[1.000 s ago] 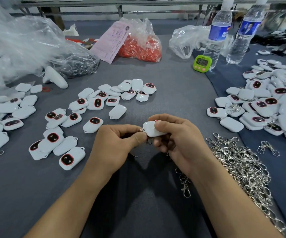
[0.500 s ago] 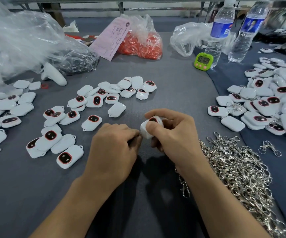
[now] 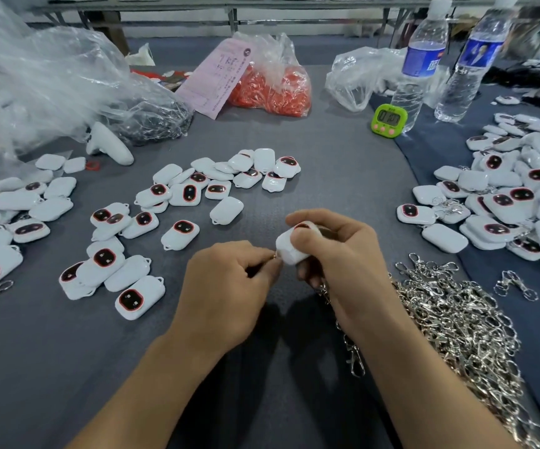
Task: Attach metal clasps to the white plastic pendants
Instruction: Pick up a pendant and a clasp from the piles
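Observation:
My right hand grips a white plastic pendant with a red-rimmed dark window, tilted on end above the grey table. My left hand pinches a small metal ring against the pendant's lower left corner. A metal clasp hangs below my right hand, its upper part hidden by the palm. Loose pendants without clasps lie spread across the left and centre. A heap of silver clasps lies at the right.
Pendants with clasps are piled at the far right. Two water bottles, a green timer, a bag of red parts, a pink slip and clear plastic bags stand along the back.
My right hand has turned the pendant from lying flat to standing on end. My left thumb and finger have closed in on its lower corner. Both hands shifted slightly away from me.

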### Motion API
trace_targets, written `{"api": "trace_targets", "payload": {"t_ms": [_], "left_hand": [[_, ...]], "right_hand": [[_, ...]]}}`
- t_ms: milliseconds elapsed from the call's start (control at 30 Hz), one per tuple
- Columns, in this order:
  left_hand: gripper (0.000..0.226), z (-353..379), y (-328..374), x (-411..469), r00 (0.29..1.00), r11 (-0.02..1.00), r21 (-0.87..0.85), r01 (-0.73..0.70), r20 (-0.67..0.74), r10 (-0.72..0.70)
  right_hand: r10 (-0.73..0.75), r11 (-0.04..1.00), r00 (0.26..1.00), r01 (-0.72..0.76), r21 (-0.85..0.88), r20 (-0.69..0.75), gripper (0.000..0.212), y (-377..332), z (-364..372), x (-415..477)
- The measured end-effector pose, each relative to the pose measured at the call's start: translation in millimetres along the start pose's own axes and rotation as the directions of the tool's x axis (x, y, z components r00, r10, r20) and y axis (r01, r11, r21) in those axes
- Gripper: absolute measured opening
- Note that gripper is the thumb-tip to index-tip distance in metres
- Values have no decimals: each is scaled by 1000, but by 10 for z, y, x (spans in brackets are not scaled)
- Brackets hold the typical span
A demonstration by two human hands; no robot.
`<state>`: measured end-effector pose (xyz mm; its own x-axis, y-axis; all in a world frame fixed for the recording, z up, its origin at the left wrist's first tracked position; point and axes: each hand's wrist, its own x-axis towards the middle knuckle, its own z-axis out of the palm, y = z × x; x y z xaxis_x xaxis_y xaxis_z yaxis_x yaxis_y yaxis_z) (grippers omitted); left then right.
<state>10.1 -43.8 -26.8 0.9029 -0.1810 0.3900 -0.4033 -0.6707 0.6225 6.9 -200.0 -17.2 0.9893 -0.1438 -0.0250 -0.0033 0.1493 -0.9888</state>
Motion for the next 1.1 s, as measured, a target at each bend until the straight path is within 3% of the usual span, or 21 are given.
{"api": "trace_targets", "payload": {"t_ms": [67, 133, 200, 267, 333, 400, 500, 600, 667, 733, 767, 833, 900, 967, 1033, 1100], "left_hand": [[15, 6, 5, -16, 984, 947, 269, -174, 3, 180], [11, 17, -18, -16, 967, 917, 326, -230, -29, 253], [12, 27, -28, -15, 984, 967, 209, -146, -74, 165], [11, 34, -9, 2, 997, 995, -89, 36, -61, -42], [9, 41, 28, 27, 983, 916, -360, 179, 39, -177], [12, 44, 45, 48, 971, 850, -470, 239, 115, -210], [11, 8, 56, 55, 970, 839, -486, 245, 130, -207], [15, -5, 18, 17, 990, 955, -262, 137, 31, -134], [19, -5, 1, -14, 1000, 999, 49, 2, 2, -2], [17, -12, 0, -32, 994, 936, 335, -108, 8, 112], [17, -18, -4, -31, 992, 897, 426, -117, 2, 129], [16, -22, -40, -23, 990, 870, 483, -100, -35, 133], [15, -20, -30, -32, 995, 939, 344, 0, -90, 33], [11, -9, 9, -13, 986, 988, 8, 152, -71, -151], [5, 39, -5, 30, 963, 913, -306, 271, 83, -258], [6, 54, -7, 61, 930, 802, -472, 366, 221, -294]], "right_hand": [[-161, 944, 987, 149, -296, -18, 20, 24, 35, -36], [-246, 894, 969, 229, -385, 5, 20, 31, 82, -72], [-181, 964, 983, 171, -206, -31, 20, 13, 85, -57], [-25, 998, 999, 28, 64, -39, 17, -29, 55, -15], [117, 968, 993, -110, 227, -15, 20, -51, 18, 23], [193, 936, 981, -189, 297, 15, 22, -55, -7, 45], [217, 926, 975, -221, 305, 49, 23, -48, 0, 35], [162, 962, 986, -164, 216, 25, 24, -31, 22, 21], [-32, 999, 999, 31, -35, -26, 23, -2, 68, -41], [-289, 868, 957, 278, -412, 35, 22, 47, 158, -130], [-359, 782, 928, 357, -511, 99, 21, 72, 201, -168], [-368, 778, 924, 367, -510, 103, 19, 87, 236, -170], [-222, 925, 975, 201, -322, -29, 21, 36, 188, -92], [23, 999, 996, -26, -36, -92, 22, -35, 103, -13], [199, 969, 979, -190, 157, -41, 22, -78, 27, 27], [271, 931, 963, -265, 251, 14, 25, -79, 1, 33]]}}
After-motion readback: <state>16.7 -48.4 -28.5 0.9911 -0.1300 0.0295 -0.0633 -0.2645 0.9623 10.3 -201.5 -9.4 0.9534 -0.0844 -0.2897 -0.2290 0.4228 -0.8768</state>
